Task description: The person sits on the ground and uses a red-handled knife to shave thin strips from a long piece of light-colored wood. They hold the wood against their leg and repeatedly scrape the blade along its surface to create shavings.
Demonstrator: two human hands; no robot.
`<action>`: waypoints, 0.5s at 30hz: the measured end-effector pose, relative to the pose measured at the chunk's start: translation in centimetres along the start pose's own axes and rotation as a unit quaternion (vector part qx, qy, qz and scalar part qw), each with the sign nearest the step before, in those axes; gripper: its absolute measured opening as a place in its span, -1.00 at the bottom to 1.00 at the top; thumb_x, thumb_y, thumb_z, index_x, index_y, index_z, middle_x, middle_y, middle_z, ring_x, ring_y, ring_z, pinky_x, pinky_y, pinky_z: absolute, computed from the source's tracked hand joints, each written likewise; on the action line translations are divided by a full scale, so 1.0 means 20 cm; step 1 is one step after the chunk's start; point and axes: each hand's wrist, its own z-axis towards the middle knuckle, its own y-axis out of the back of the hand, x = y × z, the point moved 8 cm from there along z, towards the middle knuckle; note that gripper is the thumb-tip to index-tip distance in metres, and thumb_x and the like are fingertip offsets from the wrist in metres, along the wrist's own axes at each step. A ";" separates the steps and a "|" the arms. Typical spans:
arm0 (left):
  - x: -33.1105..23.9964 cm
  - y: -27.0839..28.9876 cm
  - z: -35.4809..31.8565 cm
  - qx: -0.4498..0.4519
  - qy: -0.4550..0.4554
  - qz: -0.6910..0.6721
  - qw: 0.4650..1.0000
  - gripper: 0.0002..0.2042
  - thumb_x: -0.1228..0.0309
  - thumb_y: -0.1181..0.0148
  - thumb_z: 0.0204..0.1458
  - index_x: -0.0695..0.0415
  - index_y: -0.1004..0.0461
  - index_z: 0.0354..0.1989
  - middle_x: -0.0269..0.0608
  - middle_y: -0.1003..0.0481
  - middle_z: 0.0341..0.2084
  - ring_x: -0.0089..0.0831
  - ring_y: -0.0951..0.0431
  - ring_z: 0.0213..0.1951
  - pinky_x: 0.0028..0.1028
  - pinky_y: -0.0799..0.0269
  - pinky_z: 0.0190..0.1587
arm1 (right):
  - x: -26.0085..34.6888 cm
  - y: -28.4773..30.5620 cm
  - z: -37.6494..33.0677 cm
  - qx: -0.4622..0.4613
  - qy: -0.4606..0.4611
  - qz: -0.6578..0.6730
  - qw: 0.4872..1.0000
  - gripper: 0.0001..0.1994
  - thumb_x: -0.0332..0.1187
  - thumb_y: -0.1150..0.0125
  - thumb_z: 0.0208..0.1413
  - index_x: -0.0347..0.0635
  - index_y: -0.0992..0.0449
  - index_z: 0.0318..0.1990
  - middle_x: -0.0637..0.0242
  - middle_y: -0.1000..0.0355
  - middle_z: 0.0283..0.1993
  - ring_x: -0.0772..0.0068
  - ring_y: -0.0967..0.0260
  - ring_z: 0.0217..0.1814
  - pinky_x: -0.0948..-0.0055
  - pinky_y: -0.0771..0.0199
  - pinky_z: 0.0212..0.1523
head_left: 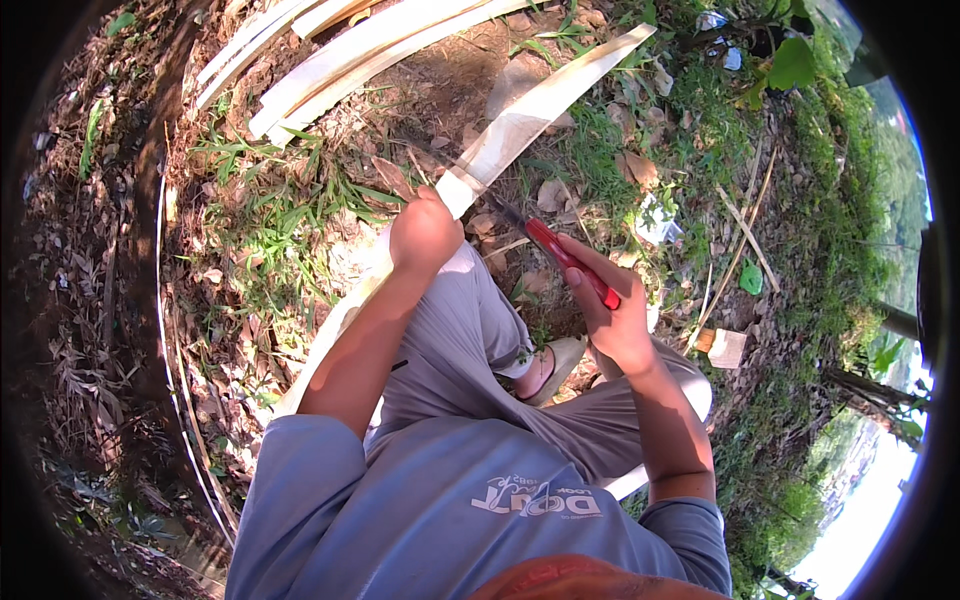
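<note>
Grey-blue short-sleeved shirt cloth (410, 520), printed in white on the chest, is seen nearest the camera, below both hands. Farther off, beyond the left hand and to its left, several long, pale, flat strips with a wood-like look (370, 70) are laid side by side on brown, leaf-littered ground (100, 250). Green blades of grass (300, 205) are spread between those strips and the left hand. Just left of the left forearm, a pale length of similar material (335, 332) is partly hidden; whether it is joined to the piece being gripped cannot be told. By the left hand (425, 235), clenched with the knuckles up, a long, pale, slightly curved flat strip (537, 115) is grasped near its closer part, its tapered end pointed away and to the right. Below the left hand, loose grey trousers (440, 350) are worn. Between the hands, a knife with a red handle and a narrow dark blade (565, 260) is slanted toward the strip; whether the two touch cannot be told. Its handle is grasped by the right hand (612, 315), fingers wrapped around it. To the right of the right hand, a brown-and-pale block (727, 349) and thin crossed sticks (745, 228) are seen.
</note>
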 end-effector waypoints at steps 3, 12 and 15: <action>-0.01 0.01 -0.01 -0.016 -0.020 0.008 1.000 -0.56 0.35 -0.42 0.02 0.37 -0.43 -0.04 0.31 -0.68 -0.29 0.20 -0.75 -0.18 -0.03 -0.71 -0.06 | 0.00 0.00 -0.05 0.015 -0.056 0.018 0.998 -0.62 -0.42 -0.22 0.46 -0.35 -0.55 0.35 0.26 -0.66 -0.10 0.63 -0.43 -0.17 0.54 -0.46 -0.08; 0.05 0.02 0.00 -0.008 -0.018 -0.064 0.998 -0.63 0.39 -0.27 0.01 0.39 -0.46 -0.06 0.34 -0.67 -0.28 0.29 -0.71 -0.12 0.01 -0.64 -0.01 | 0.25 0.18 -0.34 0.002 -0.079 -0.040 0.996 -0.63 -0.45 -0.26 0.41 -0.38 -0.58 0.30 0.08 -0.72 -0.07 0.45 -0.65 -0.12 0.50 -0.56 0.00; 0.08 0.01 0.05 0.013 -0.022 -0.063 0.998 -0.63 0.40 -0.25 0.04 0.40 -0.47 -0.03 0.33 -0.67 -0.24 0.26 -0.71 -0.08 -0.01 -0.64 0.03 | 0.17 0.04 -0.33 -0.051 -0.045 -0.032 0.997 -0.62 -0.48 -0.26 0.40 -0.35 -0.57 0.33 0.11 -0.73 -0.07 0.51 -0.63 -0.12 0.50 -0.56 0.00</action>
